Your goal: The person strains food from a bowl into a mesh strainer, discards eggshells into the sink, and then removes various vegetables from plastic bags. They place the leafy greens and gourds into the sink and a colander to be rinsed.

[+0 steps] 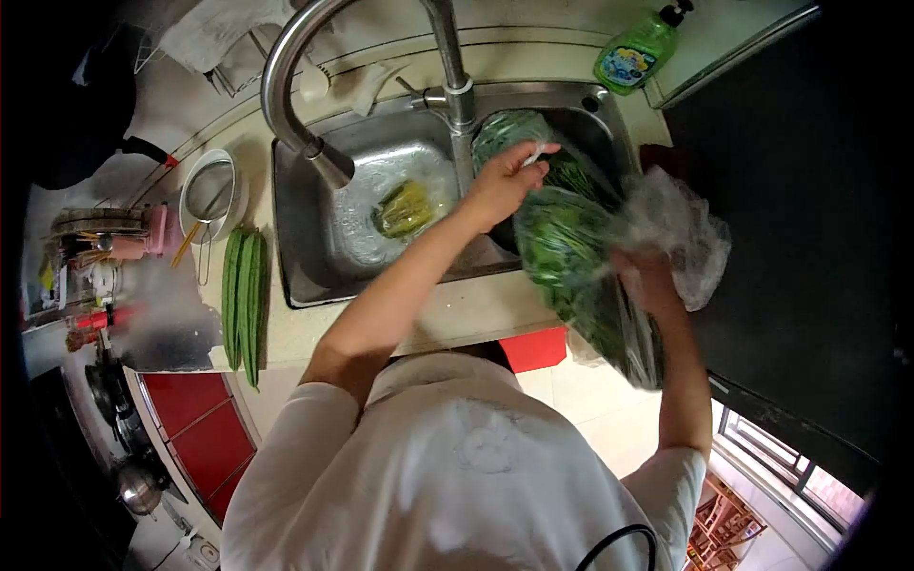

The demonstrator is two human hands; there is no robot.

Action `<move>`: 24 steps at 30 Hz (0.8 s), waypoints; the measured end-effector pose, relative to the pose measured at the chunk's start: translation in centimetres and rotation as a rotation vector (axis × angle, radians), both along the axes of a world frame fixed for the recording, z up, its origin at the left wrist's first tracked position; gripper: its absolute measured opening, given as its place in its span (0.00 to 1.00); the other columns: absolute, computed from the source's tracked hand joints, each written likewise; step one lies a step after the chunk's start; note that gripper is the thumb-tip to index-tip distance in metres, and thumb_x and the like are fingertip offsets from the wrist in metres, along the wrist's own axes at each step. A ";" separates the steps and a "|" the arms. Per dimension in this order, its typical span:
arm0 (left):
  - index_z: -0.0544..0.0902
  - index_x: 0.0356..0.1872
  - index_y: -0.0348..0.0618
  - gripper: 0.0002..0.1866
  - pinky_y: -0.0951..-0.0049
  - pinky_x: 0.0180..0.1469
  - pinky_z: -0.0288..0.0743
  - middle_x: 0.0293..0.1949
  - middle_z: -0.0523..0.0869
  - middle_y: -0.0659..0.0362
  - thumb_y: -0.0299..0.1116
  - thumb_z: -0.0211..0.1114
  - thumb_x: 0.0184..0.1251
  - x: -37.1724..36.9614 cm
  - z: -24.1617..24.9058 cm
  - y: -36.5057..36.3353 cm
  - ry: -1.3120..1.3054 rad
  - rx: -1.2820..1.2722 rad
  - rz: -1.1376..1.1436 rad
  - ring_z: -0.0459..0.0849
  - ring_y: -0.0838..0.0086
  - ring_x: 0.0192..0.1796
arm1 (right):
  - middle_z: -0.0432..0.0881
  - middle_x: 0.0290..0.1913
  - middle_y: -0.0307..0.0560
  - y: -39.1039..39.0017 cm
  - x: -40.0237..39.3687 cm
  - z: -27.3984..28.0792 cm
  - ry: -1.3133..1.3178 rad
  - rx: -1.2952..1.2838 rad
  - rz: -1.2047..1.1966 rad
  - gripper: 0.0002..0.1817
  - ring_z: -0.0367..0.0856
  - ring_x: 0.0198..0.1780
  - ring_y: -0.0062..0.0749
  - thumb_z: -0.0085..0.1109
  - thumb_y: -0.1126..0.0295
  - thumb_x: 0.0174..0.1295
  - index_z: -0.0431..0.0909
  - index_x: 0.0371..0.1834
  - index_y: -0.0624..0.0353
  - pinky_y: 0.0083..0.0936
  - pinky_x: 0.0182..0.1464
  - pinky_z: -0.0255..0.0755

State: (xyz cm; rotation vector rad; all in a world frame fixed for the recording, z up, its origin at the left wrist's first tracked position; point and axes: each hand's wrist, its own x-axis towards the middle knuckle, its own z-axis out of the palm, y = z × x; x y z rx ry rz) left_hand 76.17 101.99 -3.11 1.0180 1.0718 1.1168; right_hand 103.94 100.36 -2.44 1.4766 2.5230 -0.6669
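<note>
A clear plastic bag [562, 238] full of leafy greens hangs at the front edge of the right sink basin. My left hand [509, 183] is closed in a pinch on the bag's upper left edge, above the basin. On the right, my right hand [645, 274] is closed around the bag, its fingers partly hidden by crumpled plastic. More greens in plastic [519, 131] lie in the right basin behind my left hand. A yellow-green bundle in clear wrap [405, 208] rests on the wet bottom of the left basin.
The curved faucet [286, 81] arches over the left basin. Two long ridged green gourds [244, 305] lie on the counter left of the sink, near a white bowl with a strainer [211, 190]. A green soap bottle [640, 55] stands behind the sink. A dark panel [790, 257] borders the right side.
</note>
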 end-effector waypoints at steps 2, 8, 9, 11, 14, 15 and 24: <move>0.74 0.58 0.50 0.19 0.85 0.30 0.63 0.41 0.73 0.66 0.26 0.56 0.65 -0.5 0.1 0.0 0.206 0.214 -0.053 0.70 0.85 0.30 | 0.80 0.33 0.55 3.4 -4.5 1.4 0.004 0.093 0.058 0.12 0.78 0.34 0.52 0.51 0.63 0.60 0.78 0.33 0.61 0.42 0.35 0.71; 0.70 0.62 0.58 0.28 0.81 0.37 0.74 0.65 0.56 0.58 0.21 0.57 0.60 -2.8 -0.3 -1.0 0.087 0.064 -0.049 0.74 0.78 0.44 | 0.80 0.27 0.55 9.0 -11.5 -0.6 0.170 0.351 -0.172 0.12 0.79 0.30 0.51 0.50 0.62 0.60 0.78 0.30 0.59 0.41 0.35 0.72; 0.69 0.63 0.60 0.30 0.80 0.37 0.74 0.67 0.52 0.59 0.20 0.56 0.60 -3.3 -0.8 -1.0 0.110 0.100 -0.068 0.74 0.79 0.43 | 0.80 0.27 0.55 9.2 -11.8 -1.0 0.160 0.421 -0.151 0.12 0.79 0.30 0.51 0.50 0.63 0.59 0.78 0.30 0.59 0.40 0.35 0.72; 0.69 0.63 0.59 0.31 0.80 0.37 0.74 0.67 0.52 0.58 0.19 0.55 0.59 -3.9 -0.1 -0.9 0.061 0.039 -0.064 0.74 0.79 0.43 | 0.81 0.29 0.52 10.4 -12.8 -3.0 0.249 0.191 -0.386 0.10 0.79 0.32 0.51 0.50 0.65 0.58 0.78 0.33 0.58 0.41 0.37 0.73; 0.66 0.65 0.49 0.32 0.78 0.38 0.74 0.66 0.54 0.59 0.18 0.55 0.56 -2.9 -0.2 0.0 -0.001 0.076 -0.085 0.75 0.79 0.37 | 0.81 0.33 0.52 9.0 -16.2 -5.3 0.652 0.530 -0.232 0.09 0.80 0.38 0.48 0.51 0.66 0.57 0.78 0.35 0.57 0.40 0.40 0.73; 0.66 0.65 0.48 0.32 0.78 0.37 0.73 0.66 0.54 0.60 0.17 0.55 0.56 -2.9 0.2 0.2 -0.041 0.060 -0.071 0.75 0.79 0.36 | 0.81 0.35 0.52 9.3 -16.5 -5.0 0.599 0.461 -0.144 0.09 0.79 0.40 0.47 0.52 0.66 0.57 0.77 0.37 0.56 0.38 0.42 0.73; 0.65 0.65 0.47 0.34 0.79 0.33 0.72 0.60 0.60 0.60 0.11 0.52 0.54 -2.3 -0.2 -0.3 -0.135 0.028 -0.237 0.74 0.80 0.34 | 0.80 0.45 0.51 13.5 -15.6 -15.6 0.266 0.776 0.306 0.14 0.78 0.48 0.42 0.52 0.63 0.56 0.78 0.44 0.53 0.31 0.51 0.71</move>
